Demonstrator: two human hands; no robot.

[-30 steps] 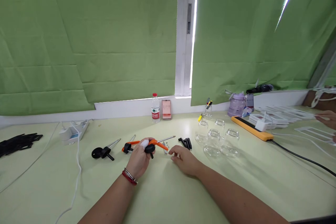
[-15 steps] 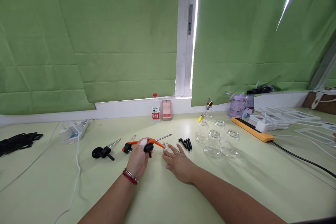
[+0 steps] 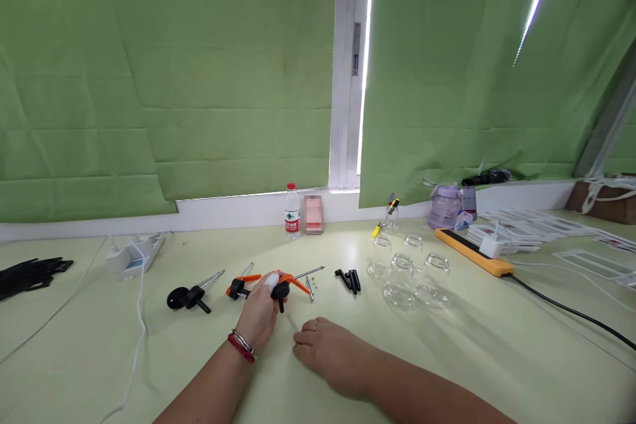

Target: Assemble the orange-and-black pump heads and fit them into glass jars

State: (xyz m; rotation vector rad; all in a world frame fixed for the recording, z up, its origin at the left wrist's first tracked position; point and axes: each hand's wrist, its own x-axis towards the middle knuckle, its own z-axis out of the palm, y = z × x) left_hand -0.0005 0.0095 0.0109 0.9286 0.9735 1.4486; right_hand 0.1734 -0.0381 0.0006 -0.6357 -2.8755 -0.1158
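Head view: at the centre, just above a pale green table (image 3: pixel 199 371), an orange-and-black tool (image 3: pixel 281 289) with a metal shaft (image 3: pixel 310 271) pointing right and away. Wrapped closely by the left hand (image 3: pixel 262 308), with a white covering on the thumb and bracelets (image 3: pixel 242 344) at the wrist. Just nearer the viewer, the right hand (image 3: pixel 330 351), fingers drawn together around the end of a thin metal pin (image 3: pixel 292 322), blurred; exact fingertip contact impossible to tell.

Beside the tool's right-hand orange end, loose screws (image 3: pixel 311 288) on the table. Further right, a small cluster of black handles (image 3: pixel 350 280). Left of the left hand, a second orange-and-black piece (image 3: pixel 238 289), then a pair of black knobbed pieces (image 3: pixel 189 297) with a metal shaft.

Farther right, a group of clear glass jars (image 3: pixel 400 278), then an orange power strip (image 3: pixel 474 253) and white frames (image 3: pixel 501 238) in a stack. Behind, near the wall, a red-capped water bottle (image 3: pixel 293 215) and a purple jug (image 3: pixel 444 209). Beyond, green curtains (image 3: pixel 223 46).
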